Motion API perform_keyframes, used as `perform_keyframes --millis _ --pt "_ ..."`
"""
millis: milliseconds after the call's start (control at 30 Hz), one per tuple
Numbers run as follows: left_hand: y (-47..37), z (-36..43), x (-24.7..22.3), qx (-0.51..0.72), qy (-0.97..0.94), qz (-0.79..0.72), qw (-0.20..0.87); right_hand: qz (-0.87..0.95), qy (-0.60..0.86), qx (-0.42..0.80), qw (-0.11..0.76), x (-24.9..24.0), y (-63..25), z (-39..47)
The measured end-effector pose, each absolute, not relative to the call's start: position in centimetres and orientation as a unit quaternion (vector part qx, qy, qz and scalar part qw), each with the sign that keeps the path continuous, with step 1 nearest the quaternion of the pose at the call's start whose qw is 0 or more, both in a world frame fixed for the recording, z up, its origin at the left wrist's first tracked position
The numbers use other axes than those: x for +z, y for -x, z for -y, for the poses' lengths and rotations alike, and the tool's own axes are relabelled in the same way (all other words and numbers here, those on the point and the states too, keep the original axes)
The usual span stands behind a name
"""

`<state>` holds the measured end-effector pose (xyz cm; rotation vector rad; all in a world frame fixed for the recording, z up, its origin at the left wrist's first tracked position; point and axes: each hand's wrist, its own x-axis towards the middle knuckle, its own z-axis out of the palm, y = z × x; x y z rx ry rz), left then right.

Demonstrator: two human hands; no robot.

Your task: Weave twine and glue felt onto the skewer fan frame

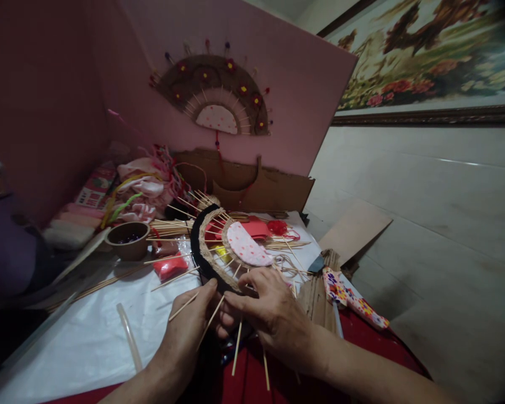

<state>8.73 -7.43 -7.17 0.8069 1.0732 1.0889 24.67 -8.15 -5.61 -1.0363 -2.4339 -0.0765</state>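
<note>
A half-round fan (210,247) of wooden sticks is held up over the table, its outer band black and tan, its inner part a pink dotted half disc (247,244). My left hand (189,325) pinches the lower edge of the black band, with sticks passing between and beside its fingers. My right hand (273,314) grips the same band just to the right, fingers curled over it. Bare stick ends jut out below both hands and to the left of the band.
A finished fan (212,84) hangs on the pink board behind. A brown cup (128,240), a red packet (170,266), a clear glue stick (128,336) and ribbons (145,179) lie to the left. Cardboard (320,297) and flowered cloth (356,297) are at the right.
</note>
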Motion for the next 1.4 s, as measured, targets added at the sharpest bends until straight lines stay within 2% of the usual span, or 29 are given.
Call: perform_keyframes --millis 233,600,933,1133,1400 --pt "-8.9 7.23 -7.44 0.491 -0.345 -0.467 0.649 0.885 0.39 0.009 0.254 -5.16 -24.48 8.28" --pt "-8.93 7.37 -6.85 0.493 -0.336 -0.469 0.651 0.888 0.375 -0.033 0.264 -5.39 -24.63 8.17" --pt "-8.91 7.39 -7.36 0.491 -0.325 -0.451 0.671 0.898 0.337 -0.014 0.283 -5.14 -25.09 8.15" --pt "-8.83 7.35 -7.51 0.494 -0.326 -0.447 0.67 0.886 0.327 -0.011 0.329 -4.91 -25.05 8.21" --pt "-8.77 7.21 -7.65 0.498 -0.334 -0.435 0.672 0.896 0.353 -0.023 0.266 -4.75 -24.27 8.24"
